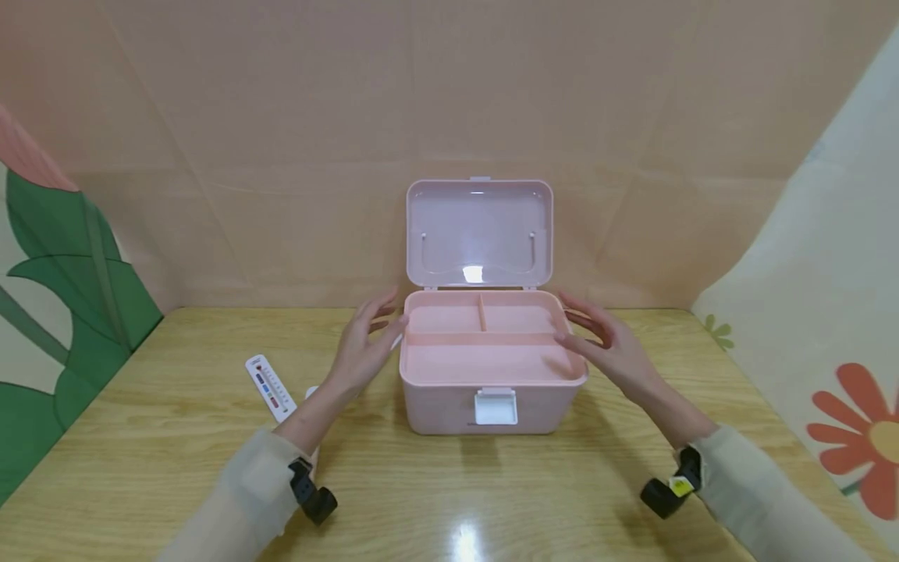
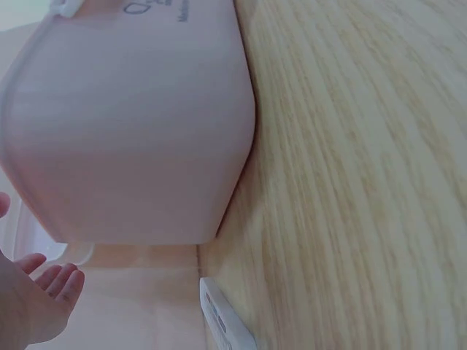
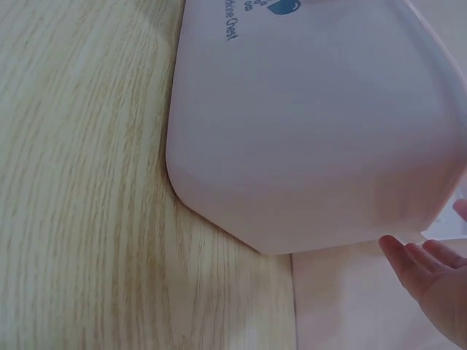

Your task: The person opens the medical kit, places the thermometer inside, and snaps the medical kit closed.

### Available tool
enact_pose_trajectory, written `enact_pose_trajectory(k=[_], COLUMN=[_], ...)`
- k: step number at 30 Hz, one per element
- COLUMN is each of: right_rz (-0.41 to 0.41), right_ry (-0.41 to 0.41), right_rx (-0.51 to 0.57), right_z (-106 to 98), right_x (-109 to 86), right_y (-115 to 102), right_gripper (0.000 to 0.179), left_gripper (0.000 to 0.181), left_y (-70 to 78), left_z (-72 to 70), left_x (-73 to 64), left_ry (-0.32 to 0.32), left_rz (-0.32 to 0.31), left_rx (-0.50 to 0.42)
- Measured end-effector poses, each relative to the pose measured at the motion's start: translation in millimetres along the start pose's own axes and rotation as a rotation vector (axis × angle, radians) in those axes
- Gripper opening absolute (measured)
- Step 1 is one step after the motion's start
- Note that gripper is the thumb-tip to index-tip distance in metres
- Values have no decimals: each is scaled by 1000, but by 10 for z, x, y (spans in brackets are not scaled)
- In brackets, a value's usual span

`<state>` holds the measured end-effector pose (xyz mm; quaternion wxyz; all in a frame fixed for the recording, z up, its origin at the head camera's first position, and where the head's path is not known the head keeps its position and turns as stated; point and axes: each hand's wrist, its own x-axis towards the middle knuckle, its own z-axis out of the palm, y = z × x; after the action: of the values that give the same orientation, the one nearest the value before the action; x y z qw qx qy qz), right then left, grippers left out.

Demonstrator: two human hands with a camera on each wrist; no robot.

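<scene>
A pink medicine chest point(image 1: 485, 410) stands on the table with its lid point(image 1: 480, 226) raised at the back and a white latch point(image 1: 495, 407) on its front. Inside the rim sits a pink tray point(image 1: 485, 361) with two small back compartments and one long front one. My left hand point(image 1: 365, 343) is at the chest's left side, fingers spread and loosely bent, thumb close to the rim. On the right side my right hand point(image 1: 609, 343) is held likewise, its thumb over the rim. Whether either hand touches the chest I cannot tell. Neither holds anything.
A white thermometer card point(image 1: 270, 388) with a printed scale lies on the table left of my left forearm. Beside it, a white object point(image 1: 311, 392) is mostly hidden by that forearm. A beige cloth point(image 1: 295, 156) hangs behind the table point(image 1: 393, 499).
</scene>
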<state>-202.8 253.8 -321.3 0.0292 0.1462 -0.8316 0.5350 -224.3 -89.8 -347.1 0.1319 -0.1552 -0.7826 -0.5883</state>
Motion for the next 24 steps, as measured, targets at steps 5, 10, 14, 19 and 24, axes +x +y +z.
enact_pose_trajectory(k=[5, 10, 14, 19, 24], right_rz=[-13, -34, 0, 44, 51], right_ry=[-21, -40, -66, -91, -108], right_rx=[-23, -63, -101, -122, -138], right_z=[-26, -53, -75, -84, -92], right_x=[-63, -116, -165, -216, -263], right_y=[-4, 18, 25, 5, 18], right_gripper=[60, 59, 60, 61, 62], left_gripper=[46, 44, 43, 42, 41], left_y=[-16, -46, -55, -47, -66], left_z=[-39, -78, -108, -148, -177], left_x=[-58, -119, -162, -219, -265], left_ry=[-5, -12, -15, -28, -41], left_rz=[6, 19, 6, -43, -70], left_rx=[15, 33, 45, 60, 57])
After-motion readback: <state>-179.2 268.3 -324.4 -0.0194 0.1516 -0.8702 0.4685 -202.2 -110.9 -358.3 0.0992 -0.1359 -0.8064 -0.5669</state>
